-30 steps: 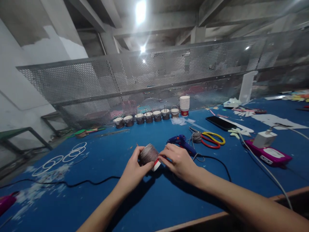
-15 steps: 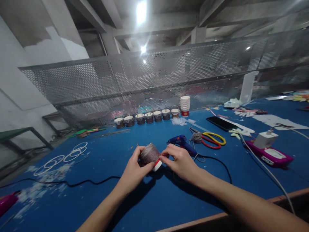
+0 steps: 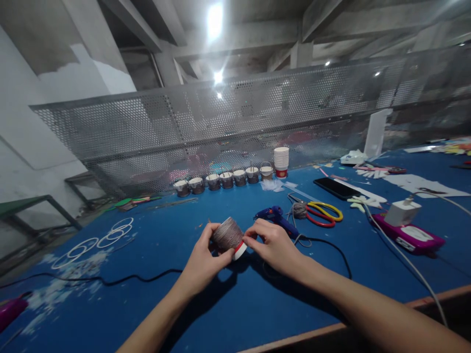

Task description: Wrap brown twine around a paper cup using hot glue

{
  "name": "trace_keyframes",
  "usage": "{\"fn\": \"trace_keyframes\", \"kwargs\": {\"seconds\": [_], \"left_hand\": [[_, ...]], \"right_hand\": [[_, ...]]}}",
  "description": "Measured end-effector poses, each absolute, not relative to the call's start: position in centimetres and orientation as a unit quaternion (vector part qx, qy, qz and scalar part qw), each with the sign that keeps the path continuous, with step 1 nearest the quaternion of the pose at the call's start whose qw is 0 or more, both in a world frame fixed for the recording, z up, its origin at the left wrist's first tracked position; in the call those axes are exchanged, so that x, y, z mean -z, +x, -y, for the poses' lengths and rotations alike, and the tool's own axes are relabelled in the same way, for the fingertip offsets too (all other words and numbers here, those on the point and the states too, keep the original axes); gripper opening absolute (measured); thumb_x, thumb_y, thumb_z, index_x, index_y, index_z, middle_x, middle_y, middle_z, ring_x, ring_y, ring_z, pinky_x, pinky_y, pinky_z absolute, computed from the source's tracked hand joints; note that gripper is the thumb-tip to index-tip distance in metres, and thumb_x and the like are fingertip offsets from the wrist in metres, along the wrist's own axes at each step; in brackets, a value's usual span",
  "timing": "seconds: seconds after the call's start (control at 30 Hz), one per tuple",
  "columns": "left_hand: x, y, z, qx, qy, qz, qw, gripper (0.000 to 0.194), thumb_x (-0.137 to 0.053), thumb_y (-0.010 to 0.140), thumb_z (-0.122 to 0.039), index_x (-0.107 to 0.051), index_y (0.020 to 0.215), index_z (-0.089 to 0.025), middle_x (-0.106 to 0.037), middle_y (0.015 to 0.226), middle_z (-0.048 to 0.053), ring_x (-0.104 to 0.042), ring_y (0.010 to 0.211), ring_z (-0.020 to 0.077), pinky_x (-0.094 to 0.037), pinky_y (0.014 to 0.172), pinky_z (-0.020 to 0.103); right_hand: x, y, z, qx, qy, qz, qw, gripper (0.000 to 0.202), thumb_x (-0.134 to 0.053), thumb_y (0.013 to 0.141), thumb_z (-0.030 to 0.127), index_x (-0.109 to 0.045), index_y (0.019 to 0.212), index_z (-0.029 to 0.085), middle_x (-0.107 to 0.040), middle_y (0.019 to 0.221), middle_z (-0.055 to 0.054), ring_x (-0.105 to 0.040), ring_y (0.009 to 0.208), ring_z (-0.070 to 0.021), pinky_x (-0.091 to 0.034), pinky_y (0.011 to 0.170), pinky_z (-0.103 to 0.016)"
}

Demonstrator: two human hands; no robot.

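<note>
My left hand [image 3: 206,257] is wrapped around a paper cup [image 3: 240,251] that lies tilted above the table. Grey-brown cord [image 3: 228,234] is wound in close turns over most of the cup, leaving a red band and the white end bare. At the edge of the winding, my right hand [image 3: 270,242] pinches thumb and forefinger together on the cord; the strand itself barely shows. Just beyond the right hand lies a blue glue gun [image 3: 277,216]. Beside it are a ball of grey cord [image 3: 299,211] and scissors [image 3: 326,214] with red and yellow handles.
Several cord-wrapped cups [image 3: 227,179] stand in a row at the back, beside a stack of paper cups [image 3: 281,162]. White rings [image 3: 114,233] lie left. A phone [image 3: 334,188] and a purple power strip [image 3: 408,235] lie right. Black cable [image 3: 110,281] crosses the table.
The cup has turned slightly in my left hand, and more of its red band shows. My left thumb has shifted a little along it. The right hand keeps its pinch.
</note>
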State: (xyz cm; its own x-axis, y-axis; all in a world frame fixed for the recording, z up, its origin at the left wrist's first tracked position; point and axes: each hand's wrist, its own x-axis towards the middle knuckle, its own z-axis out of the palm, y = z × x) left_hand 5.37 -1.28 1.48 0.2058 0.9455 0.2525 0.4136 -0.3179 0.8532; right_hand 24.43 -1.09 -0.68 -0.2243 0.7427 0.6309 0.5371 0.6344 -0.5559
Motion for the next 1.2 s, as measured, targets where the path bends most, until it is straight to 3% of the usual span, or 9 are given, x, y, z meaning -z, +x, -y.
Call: {"fn": "trace_keyframes", "kwargs": {"seconds": [0.3,0.5,0.73,0.9,1.07,1.2], "left_hand": [[-1.5,5.2,1.3,-0.413,0.704,-0.455,0.357,0.032,-0.063,0.066,-0.023,-0.051,0.095,-0.021,-0.056,0.083,-0.002,-0.055,0.071,0.0140,-0.047,0.067,0.027],[-1.9,4.7,1.2,-0.443,0.685,-0.439,0.376,0.019,-0.059,0.076,-0.037,-0.058,0.086,-0.020,-0.055,0.074,-0.002,-0.051,0.068,0.0146,-0.044,0.063,0.025],[-1.4,4.2,0.5,-0.476,0.668,-0.444,0.361,0.028,-0.049,0.084,-0.045,-0.059,0.079,-0.018,-0.055,0.075,0.000,-0.049,0.072,0.0164,-0.044,0.066,0.026],[-2.8,3.7,0.0,-0.394,0.766,-0.467,0.199,0.026,-0.042,0.087,-0.039,-0.056,0.075,-0.021,-0.053,0.072,-0.001,-0.050,0.072,0.0170,-0.044,0.072,0.028],[-3.8,1.8,-1.9,-0.261,0.862,-0.434,-0.036,0.024,-0.039,0.088,-0.033,-0.061,0.084,-0.023,-0.062,0.091,0.005,-0.053,0.087,0.0212,-0.046,0.080,0.034],[-3.6,-0.6,-4.1,-0.204,0.871,-0.436,-0.094,0.028,-0.036,0.089,-0.033,-0.062,0.084,-0.023,-0.065,0.099,0.008,-0.055,0.096,0.0232,-0.049,0.082,0.036]], "right_hand": [[0.2,24.4,1.0,-0.184,-0.431,0.744,0.477,0.011,-0.065,0.081,0.015,-0.067,0.071,0.018,-0.062,0.071,-0.001,-0.058,0.068,-0.0136,-0.042,0.064,-0.025],[-0.4,24.3,1.2,-0.289,-0.439,0.703,0.479,0.008,-0.065,0.077,0.019,-0.068,0.070,0.016,-0.064,0.070,-0.001,-0.056,0.064,-0.0128,-0.042,0.060,-0.023],[-1.0,24.7,1.2,-0.341,-0.423,0.676,0.498,0.016,-0.060,0.078,0.029,-0.068,0.077,0.016,-0.068,0.079,-0.004,-0.061,0.075,-0.0165,-0.047,0.071,-0.027],[-1.9,27.2,1.4,-0.301,-0.437,0.663,0.528,0.023,-0.055,0.082,0.037,-0.068,0.084,0.017,-0.069,0.084,-0.005,-0.063,0.079,-0.0176,-0.050,0.074,-0.030],[-2.5,32.8,1.7,-0.217,-0.472,0.645,0.561,0.025,-0.056,0.081,0.040,-0.068,0.082,0.018,-0.070,0.083,-0.006,-0.064,0.078,-0.0204,-0.051,0.072,-0.033],[-2.9,38.1,0.9,-0.154,-0.559,0.592,0.560,0.030,-0.055,0.080,0.043,-0.068,0.086,0.016,-0.072,0.085,-0.008,-0.066,0.081,-0.0227,-0.052,0.077,-0.036]]}}
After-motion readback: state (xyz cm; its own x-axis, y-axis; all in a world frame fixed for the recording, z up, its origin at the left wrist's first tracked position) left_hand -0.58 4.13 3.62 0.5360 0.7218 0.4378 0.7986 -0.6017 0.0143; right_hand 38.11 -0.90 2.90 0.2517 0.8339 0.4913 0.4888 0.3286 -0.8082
